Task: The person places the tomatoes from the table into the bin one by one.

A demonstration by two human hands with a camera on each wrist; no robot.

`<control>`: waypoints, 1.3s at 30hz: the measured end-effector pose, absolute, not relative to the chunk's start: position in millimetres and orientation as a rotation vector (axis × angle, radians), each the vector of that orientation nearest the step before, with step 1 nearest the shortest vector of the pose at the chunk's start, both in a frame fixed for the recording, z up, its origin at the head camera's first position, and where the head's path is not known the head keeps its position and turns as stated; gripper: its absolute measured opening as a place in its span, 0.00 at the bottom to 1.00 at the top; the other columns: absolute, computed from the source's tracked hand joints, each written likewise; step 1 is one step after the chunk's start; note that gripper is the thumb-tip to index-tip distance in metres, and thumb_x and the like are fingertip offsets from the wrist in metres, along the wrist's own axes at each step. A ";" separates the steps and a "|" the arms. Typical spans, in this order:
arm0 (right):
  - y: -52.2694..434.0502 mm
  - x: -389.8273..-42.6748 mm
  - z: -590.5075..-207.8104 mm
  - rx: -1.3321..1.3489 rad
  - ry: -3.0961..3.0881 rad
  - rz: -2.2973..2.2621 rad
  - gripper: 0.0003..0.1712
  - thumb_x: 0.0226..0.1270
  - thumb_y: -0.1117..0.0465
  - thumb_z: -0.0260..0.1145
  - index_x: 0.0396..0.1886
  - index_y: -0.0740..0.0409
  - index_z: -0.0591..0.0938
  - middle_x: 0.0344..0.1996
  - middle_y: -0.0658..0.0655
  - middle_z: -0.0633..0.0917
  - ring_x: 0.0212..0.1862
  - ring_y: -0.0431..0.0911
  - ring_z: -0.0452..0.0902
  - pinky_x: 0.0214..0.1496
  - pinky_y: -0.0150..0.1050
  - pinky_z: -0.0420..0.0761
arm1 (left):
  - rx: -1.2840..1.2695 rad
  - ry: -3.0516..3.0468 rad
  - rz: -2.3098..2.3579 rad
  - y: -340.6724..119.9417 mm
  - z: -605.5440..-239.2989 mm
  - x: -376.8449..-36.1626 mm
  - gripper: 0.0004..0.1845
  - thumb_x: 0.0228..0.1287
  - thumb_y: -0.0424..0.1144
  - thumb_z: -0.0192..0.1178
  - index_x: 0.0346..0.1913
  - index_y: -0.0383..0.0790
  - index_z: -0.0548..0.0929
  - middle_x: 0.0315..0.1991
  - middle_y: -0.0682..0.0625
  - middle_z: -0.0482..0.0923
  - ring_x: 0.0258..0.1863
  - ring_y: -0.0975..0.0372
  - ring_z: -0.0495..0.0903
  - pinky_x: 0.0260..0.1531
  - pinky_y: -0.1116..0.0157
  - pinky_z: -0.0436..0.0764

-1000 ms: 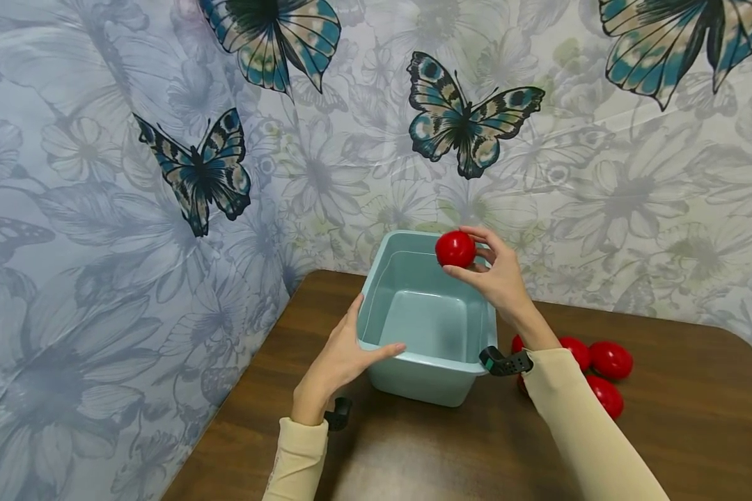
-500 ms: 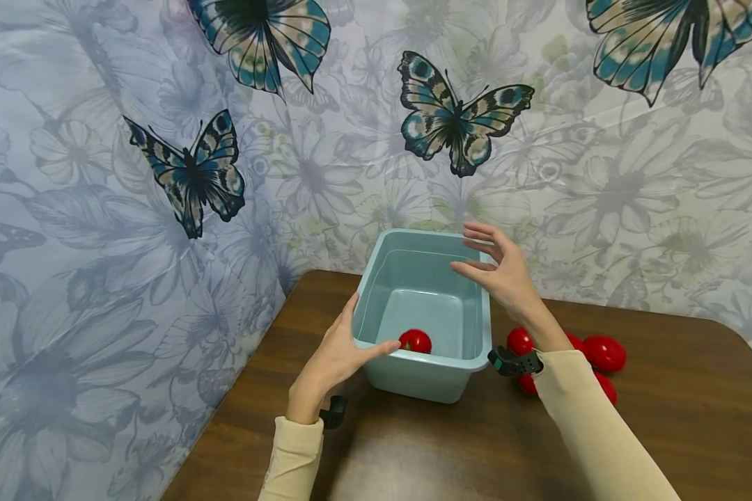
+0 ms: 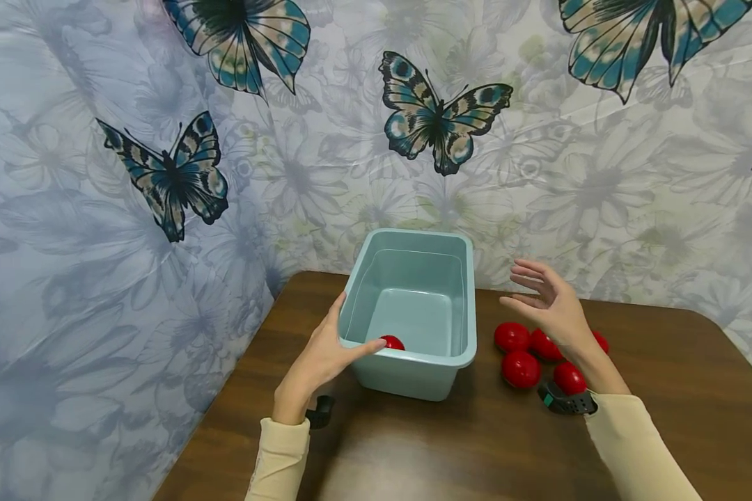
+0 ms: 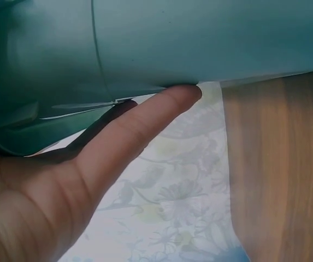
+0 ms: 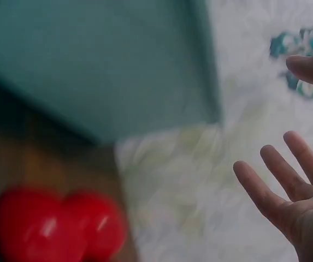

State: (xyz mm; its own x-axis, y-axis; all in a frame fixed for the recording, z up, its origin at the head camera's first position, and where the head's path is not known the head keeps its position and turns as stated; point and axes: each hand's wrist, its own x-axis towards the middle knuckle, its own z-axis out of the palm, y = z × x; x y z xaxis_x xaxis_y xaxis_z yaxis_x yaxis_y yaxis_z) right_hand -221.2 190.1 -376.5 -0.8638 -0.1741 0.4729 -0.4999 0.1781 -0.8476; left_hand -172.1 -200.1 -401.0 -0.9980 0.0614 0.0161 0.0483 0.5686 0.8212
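Observation:
A teal plastic bin (image 3: 413,239) stands on the brown table, with one red ball (image 3: 391,342) inside at its near left corner. My left hand (image 3: 324,351) grips that corner, thumb over the rim and fingers against the outer wall (image 4: 172,38); one finger (image 4: 140,125) lies straight along it. My right hand (image 3: 546,300) hovers open and holds nothing, to the right of the bin and above several red balls (image 3: 520,369) on the table. The blurred right wrist view shows its spread fingers (image 5: 287,185), the bin (image 5: 90,60) and two of the red balls (image 5: 30,226).
The brown table (image 3: 664,390) sits in a corner draped with butterfly-print cloth (image 3: 439,118) on the left and behind. Black wrist straps (image 3: 567,403) sit at both cuffs. Bare tabletop lies in front of and to the right of the balls.
My right hand let go of the red ball over the bin; it dropped in and settled at the near left corner. The hand then swung right, over the balls on the table.

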 end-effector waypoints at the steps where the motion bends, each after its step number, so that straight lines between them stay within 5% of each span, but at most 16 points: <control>1: 198.1 -218.2 -383.6 0.636 -2.203 1.721 0.38 0.66 0.76 0.72 0.74 0.61 0.72 0.62 0.43 0.79 0.64 0.37 0.77 0.57 0.27 0.81 | 0.093 2.766 1.450 -200.5 -400.7 -172.0 0.68 0.53 0.70 0.74 0.86 0.57 0.41 0.84 0.47 0.49 0.80 0.45 0.57 0.72 0.35 0.63; 15: 291.0 -164.1 -478.2 0.439 -2.407 1.368 0.36 0.60 0.75 0.77 0.69 0.68 0.76 0.57 0.27 0.76 0.57 0.21 0.74 0.53 0.16 0.75 | 0.078 2.771 1.384 -203.1 -400.4 -168.9 0.67 0.55 0.70 0.73 0.86 0.56 0.40 0.84 0.42 0.47 0.80 0.41 0.55 0.71 0.33 0.62; 30: 299.7 -155.8 -500.3 0.320 -2.580 1.109 0.34 0.52 0.65 0.86 0.59 0.65 0.84 0.54 0.60 0.78 0.52 0.13 0.61 0.43 0.12 0.73 | 0.093 2.768 1.409 -200.0 -399.6 -169.4 0.67 0.55 0.67 0.74 0.86 0.55 0.40 0.84 0.42 0.48 0.80 0.42 0.56 0.72 0.34 0.61; 36: 298.8 -158.0 -502.1 0.330 -2.593 1.057 0.34 0.49 0.67 0.86 0.58 0.65 0.85 0.54 0.64 0.79 0.51 0.12 0.58 0.41 0.13 0.73 | 0.089 2.764 1.406 -200.5 -400.4 -169.8 0.67 0.55 0.67 0.74 0.86 0.56 0.40 0.84 0.42 0.47 0.80 0.41 0.55 0.72 0.34 0.61; 39: 299.0 -158.6 -501.4 0.324 -2.603 1.024 0.35 0.48 0.65 0.87 0.58 0.64 0.85 0.54 0.64 0.80 0.51 0.17 0.65 0.40 0.14 0.74 | 0.098 2.769 1.408 -200.3 -400.5 -170.3 0.67 0.55 0.67 0.74 0.86 0.55 0.40 0.84 0.43 0.47 0.80 0.42 0.56 0.72 0.34 0.61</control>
State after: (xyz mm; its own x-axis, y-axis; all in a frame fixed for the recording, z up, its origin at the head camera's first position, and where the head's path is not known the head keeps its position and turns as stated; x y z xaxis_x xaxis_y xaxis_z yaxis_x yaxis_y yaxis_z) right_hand -158.6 299.0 -501.4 -0.9216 -0.0907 0.3775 -0.3236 0.7168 -0.6177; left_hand -170.3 -200.3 -400.5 -0.9975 0.0712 -0.0012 0.0410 0.5879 0.8079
